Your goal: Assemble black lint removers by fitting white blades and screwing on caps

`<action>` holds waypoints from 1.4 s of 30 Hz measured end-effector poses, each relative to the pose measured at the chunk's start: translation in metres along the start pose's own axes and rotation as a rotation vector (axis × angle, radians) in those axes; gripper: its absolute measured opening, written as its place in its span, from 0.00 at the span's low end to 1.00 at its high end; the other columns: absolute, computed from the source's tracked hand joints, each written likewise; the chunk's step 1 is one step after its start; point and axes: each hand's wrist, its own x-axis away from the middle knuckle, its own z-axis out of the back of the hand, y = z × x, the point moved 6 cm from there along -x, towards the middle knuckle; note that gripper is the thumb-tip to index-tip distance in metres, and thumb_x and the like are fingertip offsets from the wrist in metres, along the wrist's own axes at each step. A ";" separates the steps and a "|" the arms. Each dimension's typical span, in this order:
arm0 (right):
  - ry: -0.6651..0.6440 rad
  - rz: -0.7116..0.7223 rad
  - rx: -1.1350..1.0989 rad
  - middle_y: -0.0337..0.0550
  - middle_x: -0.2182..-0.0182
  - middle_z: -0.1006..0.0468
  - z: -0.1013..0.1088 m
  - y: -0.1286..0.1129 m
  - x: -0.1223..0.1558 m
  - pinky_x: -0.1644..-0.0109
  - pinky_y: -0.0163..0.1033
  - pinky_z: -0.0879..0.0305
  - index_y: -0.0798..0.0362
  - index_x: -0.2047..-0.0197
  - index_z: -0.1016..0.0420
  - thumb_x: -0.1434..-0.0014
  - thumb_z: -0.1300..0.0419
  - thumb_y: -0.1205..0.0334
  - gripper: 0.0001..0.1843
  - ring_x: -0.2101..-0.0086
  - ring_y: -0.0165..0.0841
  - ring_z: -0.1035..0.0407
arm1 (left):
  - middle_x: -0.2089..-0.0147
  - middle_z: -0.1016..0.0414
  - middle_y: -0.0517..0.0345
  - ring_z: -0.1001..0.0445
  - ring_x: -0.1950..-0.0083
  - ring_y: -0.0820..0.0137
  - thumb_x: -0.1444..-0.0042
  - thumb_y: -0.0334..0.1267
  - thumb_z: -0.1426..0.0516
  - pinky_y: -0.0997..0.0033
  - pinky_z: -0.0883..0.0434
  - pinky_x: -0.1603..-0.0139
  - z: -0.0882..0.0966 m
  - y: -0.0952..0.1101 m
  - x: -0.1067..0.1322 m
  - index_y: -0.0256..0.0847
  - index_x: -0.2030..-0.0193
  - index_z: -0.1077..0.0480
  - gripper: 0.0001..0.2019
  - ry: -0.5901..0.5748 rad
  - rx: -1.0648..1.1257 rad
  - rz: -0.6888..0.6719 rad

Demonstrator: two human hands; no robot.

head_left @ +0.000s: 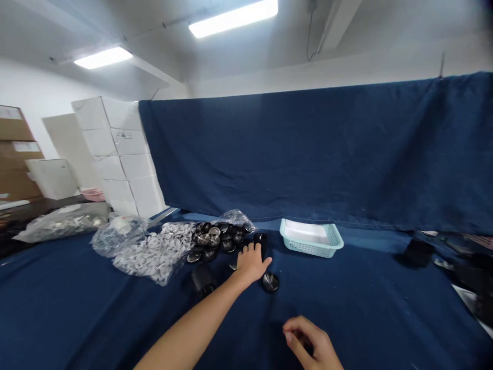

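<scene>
My left hand (251, 263) reaches forward over the blue cloth, fingers closing around a small black cylinder (260, 239) at the edge of a heap of round black and silver discs (214, 238). One disc (270, 282) lies alone just right of that hand. A black cylindrical part (202, 280) lies left of my forearm. My right hand (311, 342) is near the bottom edge, fingers curled around a small dark thing I cannot make out.
A light blue basket (313, 238) stands right of the heap. Clear bags of small silver parts (154, 252) lie at the left. A blue cloth screen (316, 149) hangs behind the table (365, 308). White boxes (115, 154) are stacked at the back left. Dark items (419, 253) sit far right.
</scene>
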 end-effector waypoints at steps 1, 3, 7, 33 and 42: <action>0.011 0.055 0.096 0.44 0.68 0.25 0.003 -0.010 -0.001 0.66 0.36 0.32 0.51 0.62 0.26 0.38 0.46 0.48 0.16 0.69 0.34 0.29 | 0.44 0.31 0.44 0.32 0.43 0.52 0.42 0.46 0.40 0.46 0.35 0.44 -0.008 0.000 -0.006 0.36 0.47 0.32 0.21 -0.013 0.007 0.031; -0.012 0.100 0.295 0.46 0.59 0.25 0.005 -0.028 -0.010 0.60 0.36 0.31 0.50 0.56 0.27 0.37 0.47 0.56 0.12 0.62 0.35 0.28 | 0.43 0.32 0.47 0.32 0.43 0.56 0.39 0.43 0.42 0.46 0.35 0.43 -0.016 -0.002 -0.014 0.37 0.46 0.33 0.18 -0.025 0.045 0.074; -0.051 0.064 0.664 0.51 0.42 0.33 0.003 -0.039 -0.055 0.42 0.46 0.38 0.51 0.40 0.36 0.43 0.43 0.62 0.27 0.44 0.44 0.37 | 0.38 0.37 0.47 0.34 0.41 0.56 0.38 0.41 0.43 0.45 0.36 0.41 -0.006 -0.007 -0.008 0.39 0.41 0.36 0.19 -0.001 0.222 0.120; 0.166 -0.223 -0.309 0.48 0.58 0.21 0.122 0.007 -0.027 0.56 0.43 0.29 0.54 0.45 0.30 0.39 0.43 0.48 0.24 0.62 0.38 0.25 | 0.78 0.28 0.55 0.27 0.80 0.69 0.39 0.57 0.48 0.73 0.34 0.82 -0.039 0.093 0.120 0.32 0.69 0.30 0.25 -0.634 2.087 0.629; 0.155 -0.034 -0.102 0.49 0.49 0.24 0.109 0.010 -0.026 0.48 0.45 0.32 0.50 0.42 0.37 0.51 0.31 0.58 0.34 0.51 0.43 0.29 | 0.76 0.25 0.53 0.24 0.78 0.65 0.36 0.49 0.48 0.65 0.25 0.77 -0.064 0.078 0.119 0.28 0.61 0.28 0.21 -0.682 2.042 0.625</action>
